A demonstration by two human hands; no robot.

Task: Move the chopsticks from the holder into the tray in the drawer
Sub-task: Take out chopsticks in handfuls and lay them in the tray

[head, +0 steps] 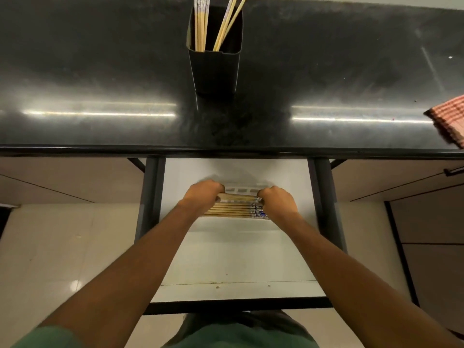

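Observation:
A black square holder stands on the dark counter with several wooden chopsticks upright in it. Below, a white drawer is pulled out. A white tray lies in it with several chopsticks side by side, patterned ends to the right. My left hand and my right hand each grip an end of a bundle of chopsticks held level just over the tray. The fingers hide both ends of the bundle.
The black counter runs across the top, its front edge above the drawer. A red checked cloth lies at the counter's right edge. Dark drawer rails flank the drawer, with pale floor tiles on both sides.

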